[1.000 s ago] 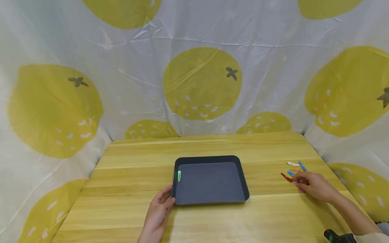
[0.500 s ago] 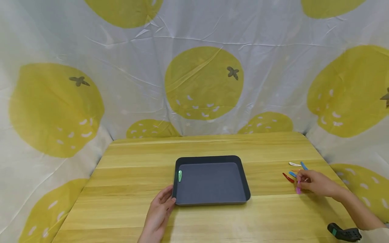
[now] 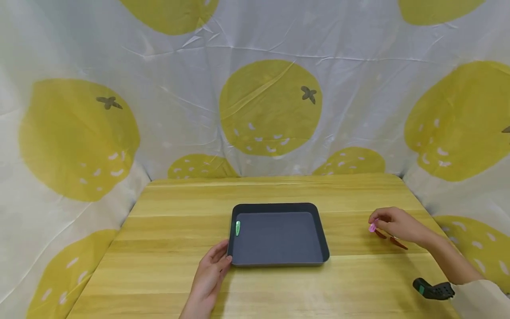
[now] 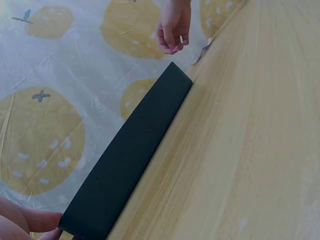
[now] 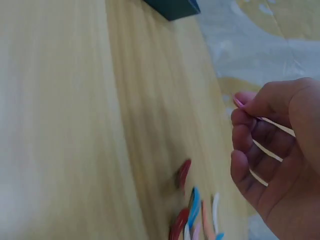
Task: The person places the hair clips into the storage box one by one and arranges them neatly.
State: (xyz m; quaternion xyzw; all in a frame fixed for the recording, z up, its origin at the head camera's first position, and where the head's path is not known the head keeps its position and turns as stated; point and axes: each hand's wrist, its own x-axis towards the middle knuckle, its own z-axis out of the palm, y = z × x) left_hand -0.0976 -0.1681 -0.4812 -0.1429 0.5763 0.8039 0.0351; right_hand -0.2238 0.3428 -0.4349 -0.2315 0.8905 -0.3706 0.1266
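A dark grey baking tray (image 3: 279, 239) lies on the wooden table with a green snap hair clip (image 3: 237, 228) near its left wall. My left hand (image 3: 211, 270) holds the tray's near left corner, thumb at the rim and fingers along the outer side. To the right, above the tabletop, my right hand (image 3: 398, 223) pinches a pink hair clip (image 3: 372, 227) between thumb and forefinger. Below it lie a red hair clip (image 5: 185, 172), a second red clip (image 5: 178, 225), a blue clip (image 5: 194, 205), an orange clip (image 5: 205, 217) and a white clip (image 5: 215, 212). In the head view, the right hand hides most of these.
The wooden table (image 3: 167, 221) reaches back to a white curtain (image 3: 179, 102) printed with yellow fruit, which also hangs at both sides. A black wrist-worn device (image 3: 433, 290) sits by the right sleeve (image 3: 482, 299). The tray's raised walls stand between its floor and the clips.
My right hand has picked the pink clip up from the pile and moved it up and slightly left. The left hand keeps its hold, and the tray stays put.
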